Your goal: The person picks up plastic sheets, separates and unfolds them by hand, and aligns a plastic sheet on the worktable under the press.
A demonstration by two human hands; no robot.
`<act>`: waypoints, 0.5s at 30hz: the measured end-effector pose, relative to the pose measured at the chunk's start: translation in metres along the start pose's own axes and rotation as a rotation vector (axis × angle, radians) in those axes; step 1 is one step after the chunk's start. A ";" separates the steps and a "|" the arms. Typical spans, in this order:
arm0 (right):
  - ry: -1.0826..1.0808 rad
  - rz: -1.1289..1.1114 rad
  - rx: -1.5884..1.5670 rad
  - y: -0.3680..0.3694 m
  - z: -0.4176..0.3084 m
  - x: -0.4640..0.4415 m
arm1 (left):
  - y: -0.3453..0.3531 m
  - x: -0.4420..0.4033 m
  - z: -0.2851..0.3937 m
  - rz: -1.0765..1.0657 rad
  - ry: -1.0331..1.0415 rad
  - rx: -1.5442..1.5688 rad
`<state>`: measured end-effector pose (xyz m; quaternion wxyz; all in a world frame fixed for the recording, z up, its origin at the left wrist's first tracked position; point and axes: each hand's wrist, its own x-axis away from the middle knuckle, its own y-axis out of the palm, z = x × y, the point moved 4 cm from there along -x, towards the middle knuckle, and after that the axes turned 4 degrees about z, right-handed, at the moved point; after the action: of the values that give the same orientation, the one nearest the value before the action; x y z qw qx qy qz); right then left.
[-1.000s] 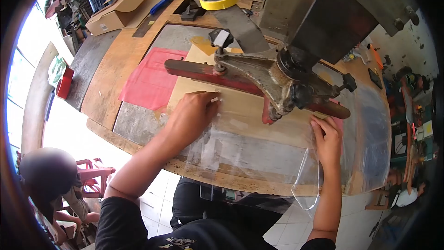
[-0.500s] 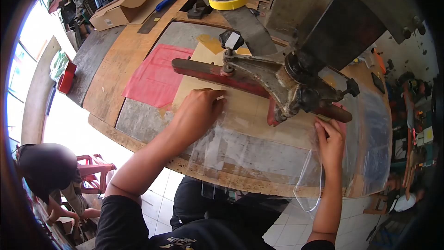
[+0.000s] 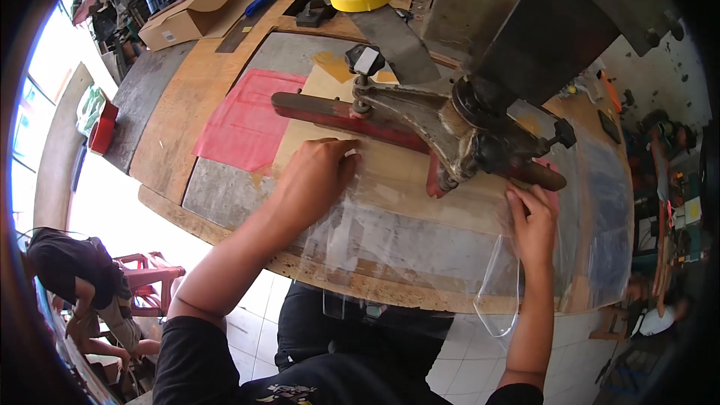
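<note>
A clear plastic sheet [image 3: 420,236] lies over the tan board [image 3: 394,172] and hangs past the table's front edge. My left hand [image 3: 319,180] pinches the sheet with thumb and fingertips, just in front of the long red-sided press bar [image 3: 390,129]. Near the bar's right end, my right hand [image 3: 534,217] has its fingers closed on the sheet's other side. The bar hangs from a metal bracket [image 3: 420,109] with black knobs, above the board. Whether the bar touches the sheet, I cannot tell.
A pink sheet [image 3: 244,120] lies left of the board. Yellow tape [image 3: 361,4], a blue-handled tool [image 3: 262,1] and a cardboard box [image 3: 195,11] sit at the back. The dark machine column [image 3: 540,37] rises at back right. Another person [image 3: 71,277] bends over at lower left.
My view has shifted slightly, so the table and machine appear a little further left. Both hands keep their hold near the bar. The person at lower left has changed posture.
</note>
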<state>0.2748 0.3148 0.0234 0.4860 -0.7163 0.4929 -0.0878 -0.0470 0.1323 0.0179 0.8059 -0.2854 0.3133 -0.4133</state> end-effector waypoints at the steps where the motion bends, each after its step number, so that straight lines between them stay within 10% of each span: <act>1: -0.010 0.014 0.004 0.001 -0.002 0.001 | 0.001 0.000 0.000 0.003 -0.009 -0.006; 15: -0.064 0.030 0.037 0.007 0.010 0.003 | -0.005 0.002 0.004 -0.002 -0.014 -0.037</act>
<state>0.2784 0.3184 0.0117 0.5157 -0.7023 0.4861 -0.0666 -0.0453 0.1289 0.0236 0.8023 -0.3034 0.3148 -0.4063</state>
